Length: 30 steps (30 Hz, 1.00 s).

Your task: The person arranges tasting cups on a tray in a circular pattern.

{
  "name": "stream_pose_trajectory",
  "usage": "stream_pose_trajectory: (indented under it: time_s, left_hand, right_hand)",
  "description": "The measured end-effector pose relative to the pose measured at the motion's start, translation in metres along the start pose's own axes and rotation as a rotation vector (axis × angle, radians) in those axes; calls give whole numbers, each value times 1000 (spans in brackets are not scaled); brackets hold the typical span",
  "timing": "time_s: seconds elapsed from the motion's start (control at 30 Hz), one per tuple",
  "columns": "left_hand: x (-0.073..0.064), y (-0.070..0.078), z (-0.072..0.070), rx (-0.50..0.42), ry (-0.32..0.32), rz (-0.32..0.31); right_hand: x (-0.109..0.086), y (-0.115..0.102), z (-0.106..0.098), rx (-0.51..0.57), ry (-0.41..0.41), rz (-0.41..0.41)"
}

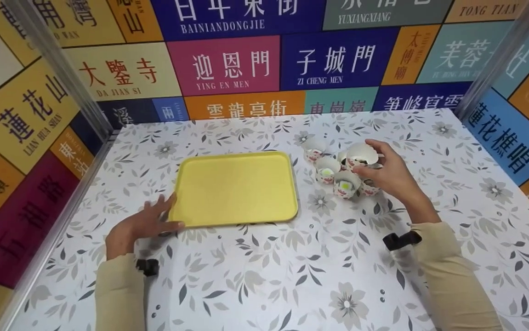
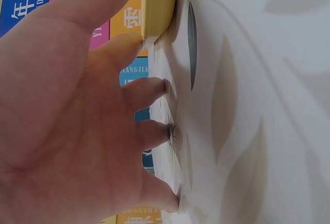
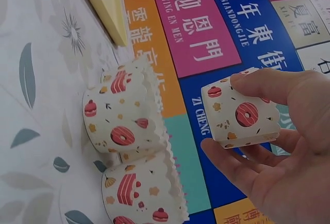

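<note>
Left hand (image 1: 142, 224) touching rectangular yellow tray (image 1: 236, 188), fingers spread, right hand (image 1: 395, 177), fingers pinching printed white paper cup (image 3: 241, 113)

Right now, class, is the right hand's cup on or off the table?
Off: the right hand holds the cup, with wall showing between base and table.

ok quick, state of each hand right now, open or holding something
Left hand: open, touching the yellow tray near a corner.
Right hand: holding a patterned paper cup between thumb and fingers.
</note>
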<state>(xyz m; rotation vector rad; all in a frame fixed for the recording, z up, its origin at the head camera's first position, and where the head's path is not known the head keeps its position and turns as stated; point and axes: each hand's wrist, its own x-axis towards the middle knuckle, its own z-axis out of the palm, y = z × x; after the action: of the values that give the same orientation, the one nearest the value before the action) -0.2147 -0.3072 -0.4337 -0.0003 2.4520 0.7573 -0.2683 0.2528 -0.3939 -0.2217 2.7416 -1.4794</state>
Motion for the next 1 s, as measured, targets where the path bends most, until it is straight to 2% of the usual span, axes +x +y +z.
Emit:
stream_pose_trajectory:
  time_s: [0.33,0.63,1.0]
  left_hand:
    - [0,0,-2,-20,-4,-21]
    - [1,0,0,-20,12,-8]
    - [1,-4,1,-13,25,-5]
  right_hand:
    - [7,-12,19,-1,-30,0]
    - [19,-27,46,-168,42,-86]
    - [34,-51,76,-149,-34,-104]
